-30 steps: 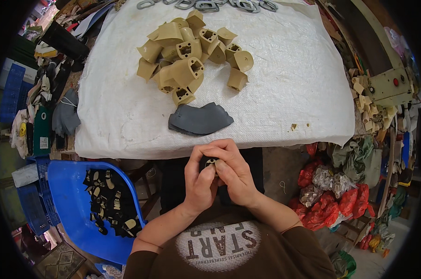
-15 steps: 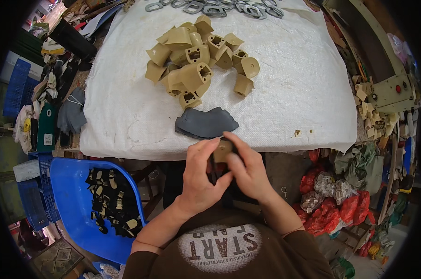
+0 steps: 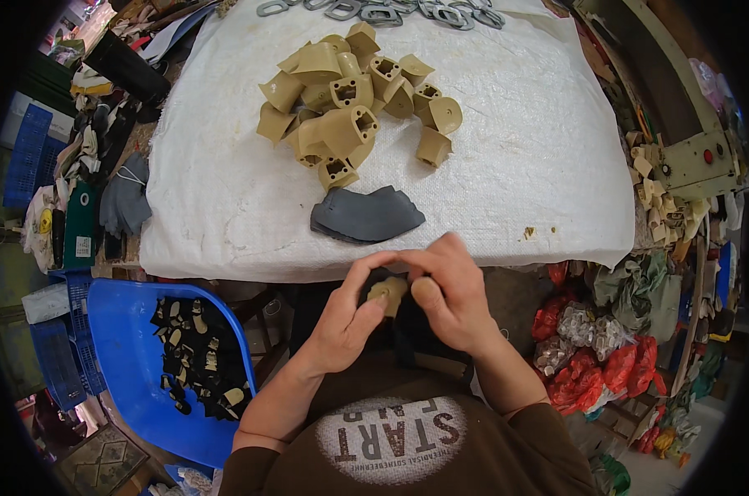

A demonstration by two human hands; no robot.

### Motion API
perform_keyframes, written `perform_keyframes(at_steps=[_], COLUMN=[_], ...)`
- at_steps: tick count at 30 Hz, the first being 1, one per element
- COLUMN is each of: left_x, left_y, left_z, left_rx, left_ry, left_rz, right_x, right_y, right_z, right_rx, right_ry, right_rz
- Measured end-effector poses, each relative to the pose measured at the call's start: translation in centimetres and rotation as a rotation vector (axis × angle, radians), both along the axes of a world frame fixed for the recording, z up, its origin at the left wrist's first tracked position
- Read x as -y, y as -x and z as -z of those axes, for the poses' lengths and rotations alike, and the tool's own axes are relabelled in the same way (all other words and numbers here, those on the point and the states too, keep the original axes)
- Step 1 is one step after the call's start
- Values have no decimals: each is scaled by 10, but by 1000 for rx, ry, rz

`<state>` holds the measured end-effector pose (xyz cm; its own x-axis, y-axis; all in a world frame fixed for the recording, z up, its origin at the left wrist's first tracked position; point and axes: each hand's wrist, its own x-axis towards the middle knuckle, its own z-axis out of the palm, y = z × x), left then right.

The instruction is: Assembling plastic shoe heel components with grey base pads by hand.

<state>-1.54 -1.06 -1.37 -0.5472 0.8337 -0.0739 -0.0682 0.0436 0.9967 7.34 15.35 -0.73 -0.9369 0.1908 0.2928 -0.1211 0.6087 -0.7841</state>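
Just off the table's front edge, a tan shoe heel (image 3: 387, 291) sits in my left hand (image 3: 341, 329). The thumb presses on it, and dark material shows around its sides. Close against it on the right is my right hand (image 3: 455, 302), its fingers curled and thumb folded in; what they pinch is hidden. The fingertips of both hands meet at the far side of the heel. Beyond them lies a stack of curved dark grey cover pieces (image 3: 368, 217). Farther back rises a heap of bare tan heels (image 3: 329, 136), several showing hollow, holed ends.
White woven sheeting (image 3: 523, 165) covers the table. Grey oval rings (image 3: 382, 15) lie at its far edge. A blue basin (image 3: 126, 413) at lower left holds black and tan pieces. Red plastic bags (image 3: 577, 380) lie at right, below a green machine frame (image 3: 697, 165).
My right hand has swung slightly up and away, its fingers now curled at the heel's far side. The heel has come lower and turned in my left hand. The cover stack stays put.
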Motion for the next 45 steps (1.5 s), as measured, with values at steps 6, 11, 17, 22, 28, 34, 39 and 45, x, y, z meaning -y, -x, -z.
perform_keyframes(at_steps=[6, 11, 17, 22, 28, 34, 39, 45], left_x=[-1, 3, -9, -7, -14, -12, -4, 0], left_y=[-2, -5, -16, -18, -26, -22, -12, -14], left_z=[-3, -2, -1, 11, 22, 4, 13, 11], left_rx=[43, 105, 246, 631, 168, 603, 847, -19], left_ry=[-85, -52, 25, -258, -159, -191, -186, -24], left_rz=[173, 240, 31, -147, -265, -252, -240, -328], right_x=[-5, 3, 29, 42, 51, 36, 11, 17], right_y=[14, 8, 10, -7, 3, -4, 7, 4], right_z=[9, 11, 30, 29, 20, 18, 19, 23], right_rx=[58, 62, -112, 149, -68, 296, -98, -108], right_ry=[770, 821, 656, 1157, 528, 1187, 231, 600], right_rz=[-289, -371, -108, -124, 46, -112, -141, 85])
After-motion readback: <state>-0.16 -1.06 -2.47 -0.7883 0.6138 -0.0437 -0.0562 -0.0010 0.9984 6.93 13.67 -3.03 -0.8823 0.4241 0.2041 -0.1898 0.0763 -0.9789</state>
